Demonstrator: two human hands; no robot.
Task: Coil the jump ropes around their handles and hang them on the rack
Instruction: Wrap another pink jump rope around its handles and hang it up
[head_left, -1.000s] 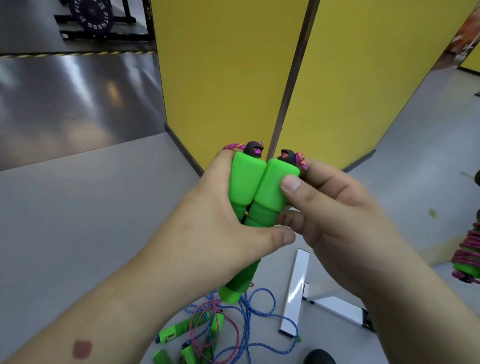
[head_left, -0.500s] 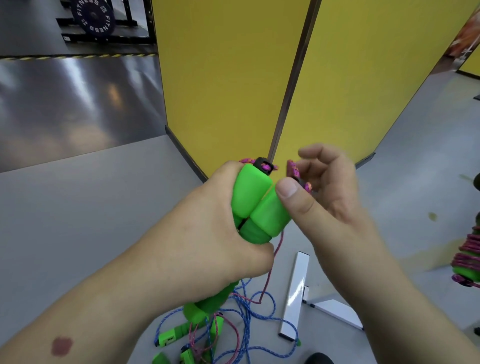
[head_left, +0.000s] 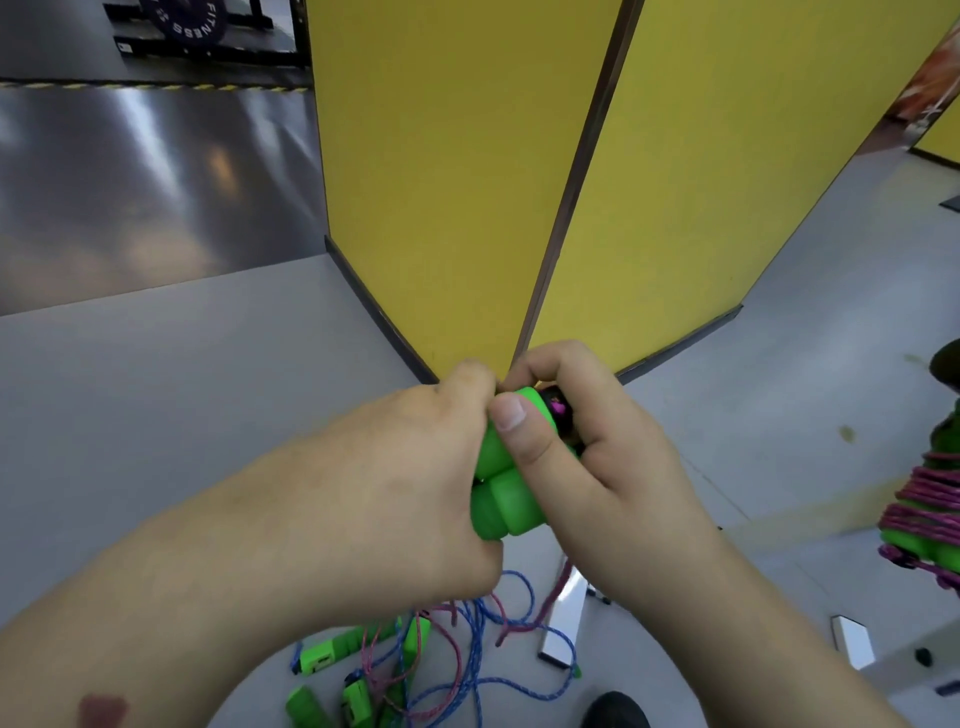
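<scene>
Because coiling needs both handles (head_left: 501, 486) side by side, my left hand (head_left: 410, 493) clamps them while my right hand (head_left: 587, 457), at three o'clock, pinches their top ends.

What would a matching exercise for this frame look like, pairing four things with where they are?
Things:
1. pair of green handles
2. loose blue and pink ropes
3. coiled pink rope
4. weight plate

Places:
A. far back at the top left, on a dark stand
B. at the right edge of the view, wound round green handles
C. held between the left hand and the right hand
D. tangled on the grey floor below the hands

Pairs: 1-C, 2-D, 3-B, 4-A
</scene>
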